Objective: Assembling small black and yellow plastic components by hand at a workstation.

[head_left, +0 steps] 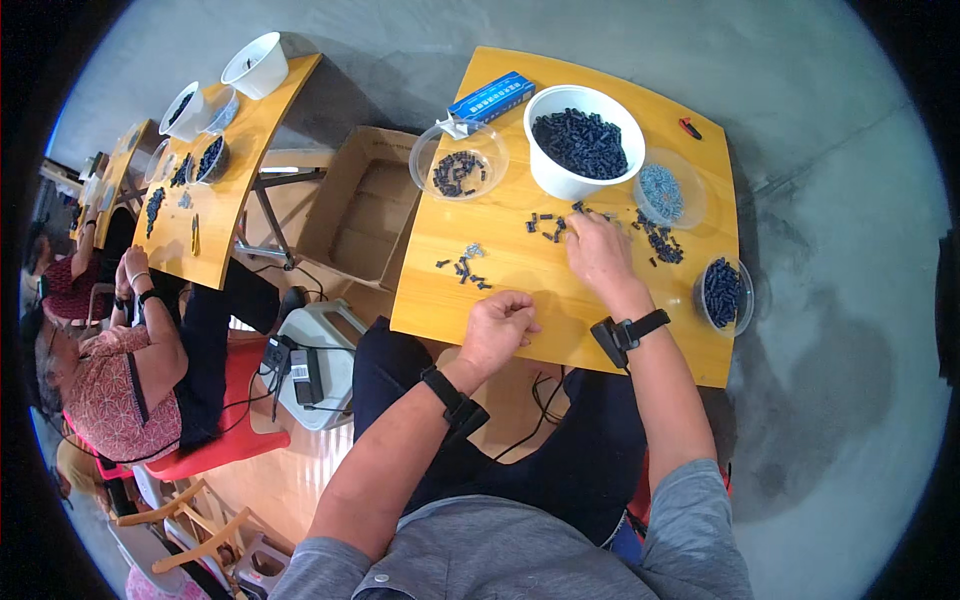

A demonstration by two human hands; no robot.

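My left hand (500, 325) is closed at the table's near edge, fingertips pressed together; anything inside them is hidden. Farther in, my right hand (598, 255) bends its fingers down to the tabletop, closed at a small black cylindrical piece (578, 207). Whether it grips that piece is not clear. More loose black pieces (545, 225) lie left of these fingers, and a denser scatter (660, 240) lies to their right. Beyond my left hand rest a few black pieces (465, 268) and a little heap of silvery screw-like parts (473, 250).
On the yellow table (430, 300) stand a white tub (545, 180) of black pieces, a shallow clear bowl (490, 150), a clear dish of grey-blue screws (660, 193), another bowl of black parts (722, 292), and a blue box (492, 97). A cardboard box (350, 215) and a seated person (130, 390) are leftward.
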